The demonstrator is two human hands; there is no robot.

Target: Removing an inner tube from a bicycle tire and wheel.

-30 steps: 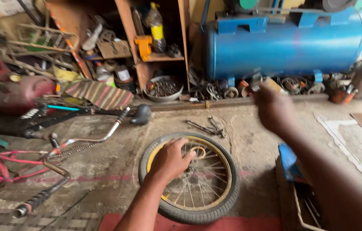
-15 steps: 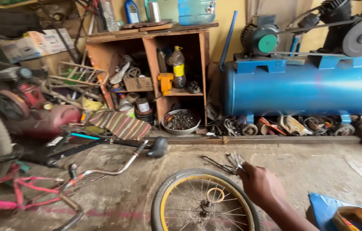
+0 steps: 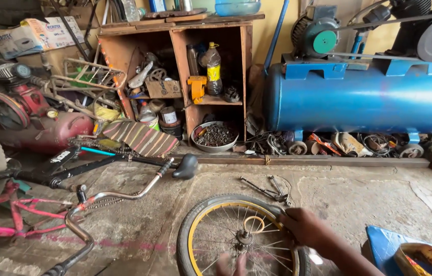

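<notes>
Small bicycle wheel with black tyre and yellow rim point(image 3: 241, 237) lies flat on the concrete floor point(image 3: 359, 199), the right hand point(image 3: 305, 227) resting closed on its rim and best gripping firmly, the blurred left hand point(image 3: 231, 265) unclear, with open floor rightward but a bicycle handlebar point(image 3: 119, 197) close on the left.

Wheel point(image 3: 241, 237): matt black rubber tyre, yellow-painted metal rim, thin steel spokes. Floor point(image 3: 349, 197): rough, cracked concrete. Tank point(image 3: 364, 102): glossy blue-painted metal. Shelf point(image 3: 180, 76): worn bare wood.

One head view looks down and forward, close over the floor point(image 3: 124, 225)
</notes>
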